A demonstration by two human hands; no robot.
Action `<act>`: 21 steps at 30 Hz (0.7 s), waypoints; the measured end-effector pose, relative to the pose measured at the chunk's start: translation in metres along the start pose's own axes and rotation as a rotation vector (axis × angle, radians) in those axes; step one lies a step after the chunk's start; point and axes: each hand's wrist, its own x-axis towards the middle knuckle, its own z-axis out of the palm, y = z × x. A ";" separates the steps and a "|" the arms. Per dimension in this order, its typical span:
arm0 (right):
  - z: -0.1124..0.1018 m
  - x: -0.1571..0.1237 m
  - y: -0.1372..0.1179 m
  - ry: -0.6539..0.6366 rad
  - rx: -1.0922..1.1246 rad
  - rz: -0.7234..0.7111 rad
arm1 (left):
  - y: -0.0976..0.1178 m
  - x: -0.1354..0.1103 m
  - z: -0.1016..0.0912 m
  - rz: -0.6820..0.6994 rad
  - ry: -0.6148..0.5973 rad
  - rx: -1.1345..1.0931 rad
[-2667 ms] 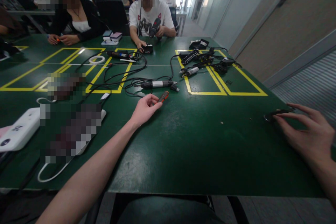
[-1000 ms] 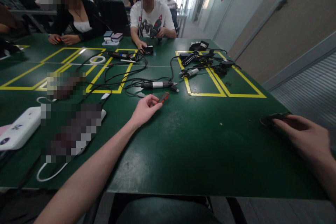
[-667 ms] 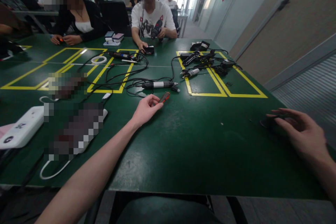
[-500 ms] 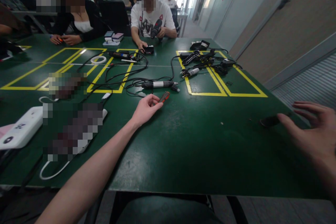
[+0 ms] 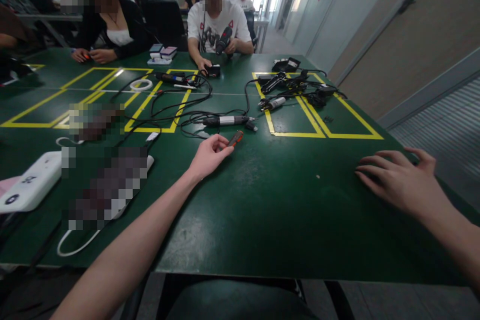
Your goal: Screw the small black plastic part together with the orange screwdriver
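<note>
My left hand [image 5: 208, 156] rests on the green table [image 5: 270, 210] near its middle, fingers pinched on a small black and orange tool [image 5: 235, 138] that points up and right. My right hand [image 5: 399, 181] lies flat on the table near the right edge, fingers spread and pointing left. It covers the spot where a small dark flat object lay in earlier frames; that object is hidden now.
A grey and black pen-shaped power tool [image 5: 227, 120] with tangled black cables lies just beyond my left hand. More black tools and cables [image 5: 292, 85] sit in the yellow-taped box at the back right. A white device [image 5: 26, 187] lies at the left. Two people sit at the far side.
My right hand lifted off the small dark object, swung out past the table edge, then came back left and down flat over it. My left hand stayed still.
</note>
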 end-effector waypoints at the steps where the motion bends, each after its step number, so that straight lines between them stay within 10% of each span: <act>1: 0.002 -0.002 0.000 -0.012 0.022 0.025 | 0.000 0.000 0.000 0.000 0.000 0.001; 9: 0.000 -0.002 -0.002 -0.053 0.159 0.174 | 0.001 -0.001 0.000 -0.004 0.001 0.007; 15: -0.019 0.004 -0.007 0.144 0.270 0.305 | 0.001 0.000 0.000 -0.008 0.002 0.004; 21: -0.047 0.012 -0.023 0.371 0.550 0.982 | -0.001 0.001 0.000 -0.005 0.002 0.002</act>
